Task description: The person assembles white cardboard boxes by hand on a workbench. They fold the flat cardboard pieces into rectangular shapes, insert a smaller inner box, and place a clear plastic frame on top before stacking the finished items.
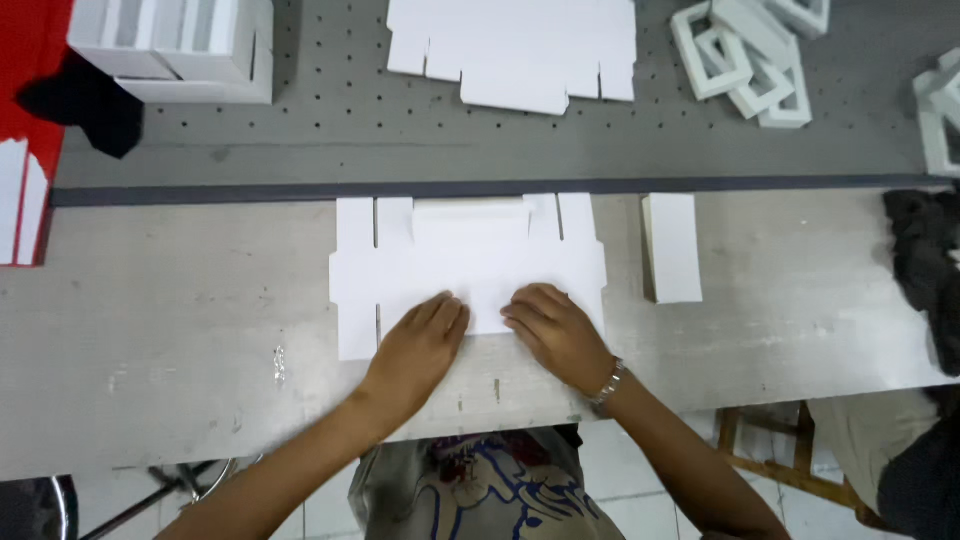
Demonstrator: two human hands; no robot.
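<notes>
Carton blank (470,262): a flat white die-cut sheet with slots and flaps, lying on my pale workbench (170,300), its far edge close to the dark strip where the grey pegboard (300,130) begins
Long axis: it runs left to right across me, so the flaps sit at either end and the short way points from me toward the pegboard
Which way from my fingers: the sheet lies straight ahead and under my fingertips; most of it stretches away from me, beyond both hands
My left hand (418,345): flat, palm down, fingers together and stretched out, pressing on the near edge of the blank just left of its middle; it grips nothing
My right hand (553,330): also flat on the sheet, fingers slightly curled, just right of the middle, a metal watch on the wrist; nothing clasped
Nearer hand: neither, I judge; both rest on the near edge, close together, almost touching
Beside the blank: a narrow white folded piece (672,248) lies to its right, apart from it
Further off: another flat blank (515,50) on the pegboard, white foam frames (750,55) at far right, a white box (185,45) at far left
</notes>
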